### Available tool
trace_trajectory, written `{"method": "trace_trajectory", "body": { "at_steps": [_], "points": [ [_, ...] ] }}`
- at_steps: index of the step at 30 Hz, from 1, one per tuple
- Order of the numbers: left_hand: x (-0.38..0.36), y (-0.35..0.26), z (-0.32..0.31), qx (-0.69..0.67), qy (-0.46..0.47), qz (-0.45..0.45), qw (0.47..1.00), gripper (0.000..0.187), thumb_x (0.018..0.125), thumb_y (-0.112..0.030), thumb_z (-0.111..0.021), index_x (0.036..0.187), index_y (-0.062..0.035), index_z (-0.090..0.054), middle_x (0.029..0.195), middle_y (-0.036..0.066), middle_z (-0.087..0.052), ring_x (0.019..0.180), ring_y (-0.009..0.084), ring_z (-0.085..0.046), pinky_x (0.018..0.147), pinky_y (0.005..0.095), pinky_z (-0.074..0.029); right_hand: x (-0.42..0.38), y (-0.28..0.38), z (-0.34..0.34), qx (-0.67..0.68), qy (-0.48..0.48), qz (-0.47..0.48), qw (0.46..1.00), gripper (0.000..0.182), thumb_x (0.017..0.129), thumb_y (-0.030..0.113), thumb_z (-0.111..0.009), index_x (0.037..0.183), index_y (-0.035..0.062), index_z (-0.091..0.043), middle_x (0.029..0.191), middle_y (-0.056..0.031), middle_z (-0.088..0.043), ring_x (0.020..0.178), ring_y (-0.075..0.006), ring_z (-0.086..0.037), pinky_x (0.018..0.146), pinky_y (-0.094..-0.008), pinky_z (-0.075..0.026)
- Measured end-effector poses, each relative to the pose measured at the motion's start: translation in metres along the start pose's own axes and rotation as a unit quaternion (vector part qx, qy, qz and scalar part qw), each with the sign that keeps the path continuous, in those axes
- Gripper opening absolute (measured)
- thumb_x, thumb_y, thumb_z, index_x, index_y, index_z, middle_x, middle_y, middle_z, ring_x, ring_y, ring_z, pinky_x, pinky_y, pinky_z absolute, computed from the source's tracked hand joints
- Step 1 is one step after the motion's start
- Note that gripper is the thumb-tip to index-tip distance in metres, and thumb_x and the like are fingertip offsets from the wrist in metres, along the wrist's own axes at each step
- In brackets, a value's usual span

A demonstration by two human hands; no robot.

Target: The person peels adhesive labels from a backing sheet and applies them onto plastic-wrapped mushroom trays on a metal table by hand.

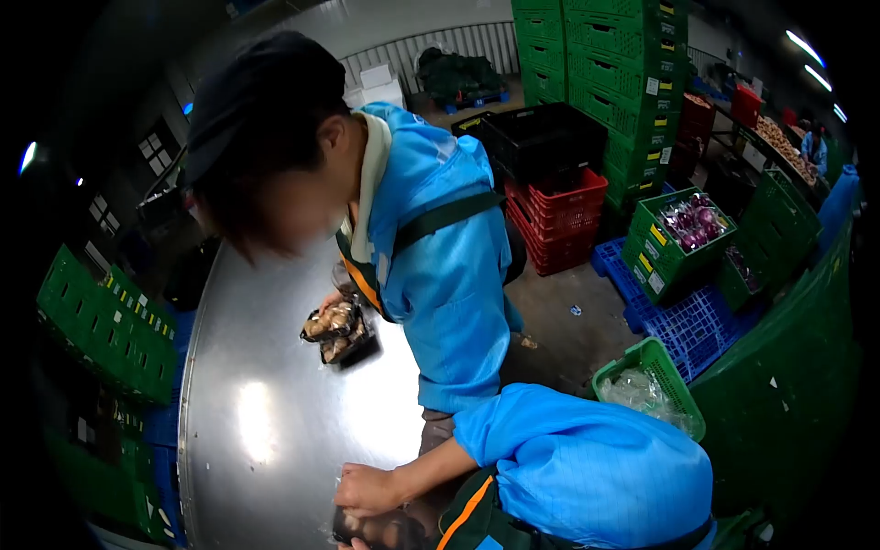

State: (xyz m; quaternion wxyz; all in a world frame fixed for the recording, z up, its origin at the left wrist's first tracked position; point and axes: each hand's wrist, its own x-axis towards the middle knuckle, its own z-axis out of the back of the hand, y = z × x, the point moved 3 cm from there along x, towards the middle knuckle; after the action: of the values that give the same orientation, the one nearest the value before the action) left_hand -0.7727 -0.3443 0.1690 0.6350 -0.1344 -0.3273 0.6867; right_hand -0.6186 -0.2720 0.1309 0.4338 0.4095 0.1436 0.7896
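Observation:
At the bottom of the head view, a black tray of mushrooms, partly covered by clear film, rests on the metal table. My right hand is closed over its far edge, fingers bent against the film. Of my left hand only some fingers show at the frame's lower edge, curled against the tray's near side. Across the table, a co-worker in a blue smock has a hand on a film-wrapped mushroom pack, which sits on top of another black tray of mushrooms.
The shiny metal table runs along the left. A green basket of clear plastic stands at my right. Beyond are a blue pallet, a green crate of purple produce, red crates and tall green crate stacks.

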Motion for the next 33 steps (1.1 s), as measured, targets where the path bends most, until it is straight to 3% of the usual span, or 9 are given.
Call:
{"method": "trace_trajectory", "body": {
  "at_steps": [4, 8, 10, 11, 12, 16, 18, 25, 33],
  "points": [
    [0.001, 0.001, 0.002, -0.022, -0.007, 0.039, 0.999, 0.035, 0.082, -0.032, -0.064, 0.093, 0.0011, -0.062, 0.087, 0.016, -0.063, 0.081, 0.0281, -0.059, 0.074, 0.0337, -0.047, 0.001, 0.011, 0.015, 0.152, 0.032, -0.032, 0.987, 0.019, 0.068, 0.022, -0.062, 0.067, 0.0044, -0.056, 0.064, -0.0113, -0.058, 0.061, -0.0315, -0.055, 0.064, -0.0394, -0.042],
    [0.003, 0.009, 0.000, -0.065, 0.002, 0.074, 0.995, 0.034, 0.081, -0.029, -0.066, 0.096, 0.0021, -0.062, 0.093, 0.017, -0.063, 0.084, 0.0266, -0.059, 0.079, 0.0356, -0.046, 0.004, 0.004, -0.002, 0.094, 0.041, -0.012, 0.995, 0.019, 0.068, 0.023, -0.062, 0.073, 0.0047, -0.058, 0.072, -0.0122, -0.057, 0.070, -0.0312, -0.056, 0.064, -0.0406, -0.045],
    [0.005, 0.071, -0.039, -0.167, -0.047, -0.015, 0.985, 0.024, 0.081, -0.018, -0.066, 0.080, 0.0012, -0.053, 0.078, 0.006, -0.058, 0.066, 0.0128, -0.049, 0.059, 0.0274, -0.044, 0.005, 0.001, -0.003, 0.111, 0.016, 0.011, 0.994, 0.016, 0.069, 0.020, -0.061, 0.071, 0.0042, -0.057, 0.074, -0.0124, -0.057, 0.070, -0.0321, -0.055, 0.064, -0.0408, -0.044],
    [0.000, 0.024, -0.014, -0.211, -0.048, -0.030, 0.976, 0.022, 0.081, -0.017, -0.067, 0.082, 0.0013, -0.054, 0.077, 0.005, -0.058, 0.066, 0.0128, -0.049, 0.060, 0.0283, -0.044, 0.007, 0.010, 0.009, 0.114, -0.041, 0.034, 0.992, 0.017, 0.063, 0.020, -0.064, 0.065, 0.0043, -0.056, 0.065, -0.0144, -0.056, 0.060, -0.0326, -0.056, 0.059, -0.0392, -0.045],
    [-0.003, 0.002, -0.008, -0.271, -0.053, 0.077, 0.958, 0.016, 0.080, -0.009, -0.066, 0.080, -0.0003, -0.052, 0.077, -0.001, -0.051, 0.068, 0.0091, -0.045, 0.064, 0.0241, -0.041, 0.008, 0.010, 0.016, 0.142, -0.001, 0.010, 0.990, 0.017, 0.062, 0.019, -0.064, 0.068, 0.0037, -0.058, 0.066, -0.0142, -0.056, 0.063, -0.0323, -0.056, 0.061, -0.0387, -0.045],
    [-0.003, 0.021, -0.016, -0.362, -0.090, 0.063, 0.926, 0.014, 0.081, -0.005, -0.065, 0.077, -0.0054, -0.052, 0.071, -0.002, -0.050, 0.053, 0.0037, -0.043, 0.045, 0.0175, -0.035, 0.013, 0.016, 0.034, 0.231, 0.052, -0.152, 0.960, 0.018, 0.073, 0.009, -0.065, 0.088, 0.0001, -0.063, 0.077, -0.0117, -0.061, 0.072, -0.0252, -0.060, 0.063, -0.0328, -0.048],
    [-0.005, 0.021, -0.013, -0.368, -0.066, 0.118, 0.920, 0.016, 0.078, -0.009, -0.068, 0.079, 0.0007, -0.056, 0.104, 0.020, -0.061, 0.095, 0.0174, -0.057, 0.081, 0.0281, -0.043, 0.019, 0.031, 0.042, 0.127, 0.056, -0.050, 0.989, 0.019, 0.072, 0.009, -0.068, 0.089, 0.0015, -0.062, 0.081, -0.0114, -0.062, 0.076, -0.0254, -0.060, 0.066, -0.0333, -0.048],
    [0.004, 0.014, -0.017, -0.387, -0.097, 0.089, 0.912, 0.016, 0.077, -0.006, -0.069, 0.080, 0.0014, -0.055, 0.105, 0.022, -0.061, 0.088, 0.0146, -0.057, 0.076, 0.0262, -0.045, 0.026, 0.036, 0.043, 0.032, 0.010, 0.072, 0.997, 0.018, 0.071, 0.007, -0.068, 0.086, 0.0042, -0.058, 0.078, -0.0101, -0.056, 0.075, -0.0278, -0.055, 0.068, -0.0371, -0.043],
    [0.007, 0.008, -0.022, -0.335, -0.094, 0.041, 0.937, 0.016, 0.077, -0.006, -0.069, 0.079, 0.0015, -0.054, 0.101, 0.021, -0.063, 0.082, 0.0137, -0.058, 0.073, 0.0257, -0.046, 0.029, 0.027, 0.032, 0.008, 0.012, -0.001, 1.000, 0.014, 0.067, 0.000, -0.064, 0.074, 0.0025, -0.052, 0.074, -0.0099, -0.053, 0.070, -0.0265, -0.053, 0.061, -0.0336, -0.045]
  ]
}}
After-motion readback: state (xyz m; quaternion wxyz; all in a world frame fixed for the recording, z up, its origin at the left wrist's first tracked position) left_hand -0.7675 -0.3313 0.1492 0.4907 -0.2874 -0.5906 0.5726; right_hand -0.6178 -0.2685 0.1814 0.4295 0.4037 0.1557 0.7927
